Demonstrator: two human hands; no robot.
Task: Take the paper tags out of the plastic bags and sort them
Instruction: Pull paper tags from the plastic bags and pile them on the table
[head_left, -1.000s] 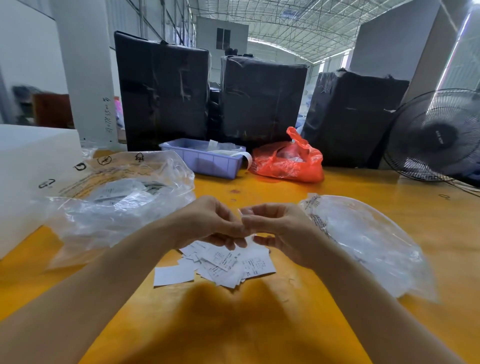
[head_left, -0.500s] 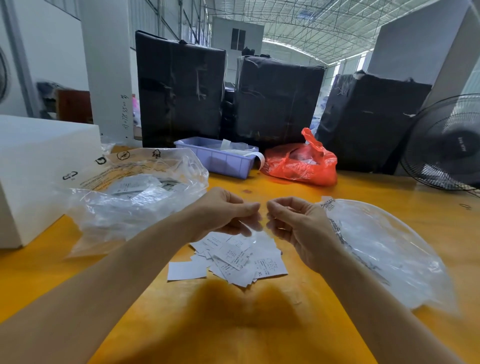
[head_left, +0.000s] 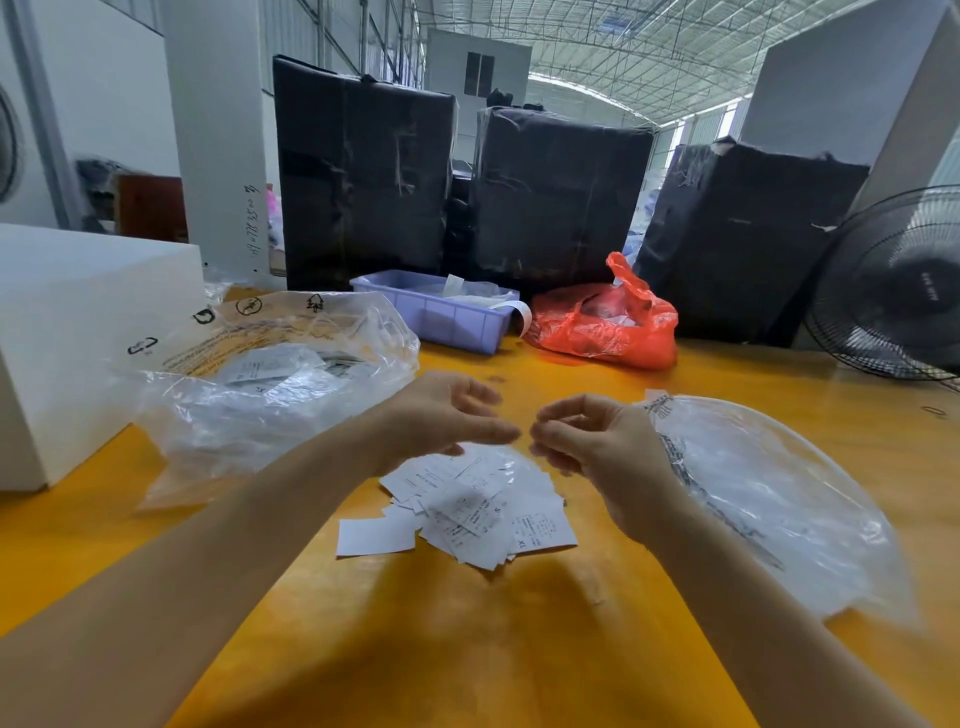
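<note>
A loose heap of white paper tags (head_left: 467, 512) lies on the yellow table (head_left: 519, 649) in front of me. My left hand (head_left: 444, 415) hovers just above the heap's far edge with relaxed, blurred fingers that hold nothing. My right hand (head_left: 587, 441) hangs beside it, a small gap apart, with curled fingers and the thumb near the forefinger. Whether it pinches something thin and clear I cannot make out. A crumpled clear plastic bag (head_left: 270, 395) with more tags inside sits at the left. Flattened clear plastic bags (head_left: 769, 499) lie at the right, under my right wrist.
A white foam box (head_left: 78, 332) stands at the far left. At the back are a lilac plastic tray (head_left: 441, 317), an orange-red plastic bag (head_left: 608, 327) and black-wrapped bales (head_left: 363, 171). A black fan (head_left: 898, 291) stands at the right edge.
My hands were pinched together over the heap of tags and have pulled apart. The left hand's fingers have opened. The view has shifted slightly.
</note>
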